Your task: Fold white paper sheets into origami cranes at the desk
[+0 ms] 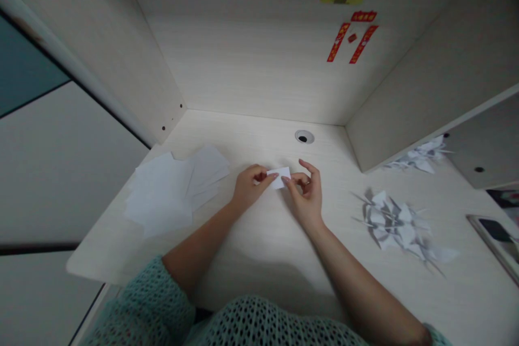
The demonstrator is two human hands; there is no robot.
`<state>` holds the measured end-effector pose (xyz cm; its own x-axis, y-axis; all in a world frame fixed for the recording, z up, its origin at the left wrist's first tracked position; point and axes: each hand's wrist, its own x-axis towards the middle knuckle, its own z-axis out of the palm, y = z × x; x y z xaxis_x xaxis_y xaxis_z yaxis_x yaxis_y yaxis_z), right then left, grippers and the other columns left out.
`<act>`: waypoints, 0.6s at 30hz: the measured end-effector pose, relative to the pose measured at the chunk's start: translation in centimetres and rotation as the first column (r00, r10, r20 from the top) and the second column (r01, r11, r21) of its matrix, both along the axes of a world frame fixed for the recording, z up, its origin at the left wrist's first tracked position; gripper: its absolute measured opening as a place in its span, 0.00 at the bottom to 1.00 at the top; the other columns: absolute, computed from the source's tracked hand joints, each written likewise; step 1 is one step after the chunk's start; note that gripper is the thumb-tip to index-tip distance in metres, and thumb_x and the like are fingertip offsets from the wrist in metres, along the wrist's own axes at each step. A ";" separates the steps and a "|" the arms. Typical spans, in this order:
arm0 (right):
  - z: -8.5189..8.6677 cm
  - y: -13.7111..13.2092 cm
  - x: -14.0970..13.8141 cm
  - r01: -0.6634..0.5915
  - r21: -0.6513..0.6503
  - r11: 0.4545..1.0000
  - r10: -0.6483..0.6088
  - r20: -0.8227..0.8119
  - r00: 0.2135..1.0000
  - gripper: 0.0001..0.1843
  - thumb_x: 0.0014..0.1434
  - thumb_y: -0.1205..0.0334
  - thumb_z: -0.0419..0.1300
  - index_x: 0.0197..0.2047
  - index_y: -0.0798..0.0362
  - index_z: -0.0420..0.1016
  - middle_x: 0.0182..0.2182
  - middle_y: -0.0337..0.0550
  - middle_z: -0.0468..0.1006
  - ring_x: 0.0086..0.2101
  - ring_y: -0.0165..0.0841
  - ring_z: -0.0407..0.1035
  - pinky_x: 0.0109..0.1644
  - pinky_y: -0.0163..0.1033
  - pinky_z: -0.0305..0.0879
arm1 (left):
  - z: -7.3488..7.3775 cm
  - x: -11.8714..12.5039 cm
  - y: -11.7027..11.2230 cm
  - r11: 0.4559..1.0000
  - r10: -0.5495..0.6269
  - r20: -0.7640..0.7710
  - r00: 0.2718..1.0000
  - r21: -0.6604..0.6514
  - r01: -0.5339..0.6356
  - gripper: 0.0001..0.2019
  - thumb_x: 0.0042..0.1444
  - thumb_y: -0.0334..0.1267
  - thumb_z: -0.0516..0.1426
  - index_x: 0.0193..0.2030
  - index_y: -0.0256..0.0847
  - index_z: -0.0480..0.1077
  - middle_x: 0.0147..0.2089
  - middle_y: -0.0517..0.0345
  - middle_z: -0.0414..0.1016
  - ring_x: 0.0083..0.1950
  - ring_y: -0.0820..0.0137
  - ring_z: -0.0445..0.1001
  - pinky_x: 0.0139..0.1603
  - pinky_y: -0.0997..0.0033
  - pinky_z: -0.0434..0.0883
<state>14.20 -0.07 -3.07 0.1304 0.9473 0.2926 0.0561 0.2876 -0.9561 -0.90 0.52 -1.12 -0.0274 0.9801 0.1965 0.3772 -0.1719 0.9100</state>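
A small piece of folded white paper (279, 177) is held between my two hands over the middle of the desk. My left hand (250, 186) pinches its left end, thumb on top. On the right side, my right hand (306, 194) grips the other end between thumb and fingers, with one finger raised away from it. The fingers partly cover the paper's ends. Left of my hands lie spread sheets of white paper (162, 194). Off to the right is a pile of folded white paper pieces (399, 221) with thin pointed ends.
More folded paper pieces (424, 155) lie beyond the right divider panel (430, 70). A phone (497, 238) rests at the desk's right edge. A round cable hole (304, 137) is set near the back wall, which bears red paper strips (338, 42).
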 end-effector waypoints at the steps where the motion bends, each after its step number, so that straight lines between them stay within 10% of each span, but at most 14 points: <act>1: 0.0 -0.1 0.0 -0.031 -0.006 0.999 0.031 0.002 1.000 0.30 0.54 0.58 0.63 0.58 0.47 0.58 0.26 0.34 0.70 0.29 0.31 0.67 0.40 0.41 0.66 | 0.0 0.0 0.1 1.000 0.016 0.055 0.998 -0.017 -0.015 0.16 0.51 0.49 0.60 0.23 0.39 0.69 0.26 0.61 0.68 0.29 0.74 0.66 0.32 0.75 0.63; 8: 0.2 -0.5 -0.4 -0.335 -0.073 0.939 0.338 0.019 0.941 0.21 0.54 0.56 0.63 0.50 0.46 0.64 0.35 0.41 0.75 0.32 0.33 0.69 0.36 0.39 0.66 | 0.3 0.0 -0.1 0.998 -0.035 0.151 0.988 -0.042 0.041 0.13 0.56 0.47 0.57 0.30 0.39 0.72 0.28 0.61 0.72 0.31 0.74 0.68 0.33 0.76 0.64; 18: -0.3 -0.2 -0.3 -0.196 -0.102 0.975 0.200 0.029 0.979 0.21 0.52 0.54 0.65 0.49 0.46 0.67 0.27 0.35 0.72 0.26 0.30 0.66 0.34 0.38 0.65 | 0.1 0.1 -0.2 0.987 -0.103 0.065 0.993 -0.116 0.110 0.14 0.53 0.49 0.58 0.30 0.39 0.73 0.26 0.61 0.71 0.29 0.73 0.67 0.28 0.77 0.62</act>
<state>13.93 -0.23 -3.32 -0.0726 0.9774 0.1985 0.0450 0.2020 -0.9784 -0.83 0.37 -1.03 0.0706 0.9944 0.0791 0.3083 -0.0972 0.9463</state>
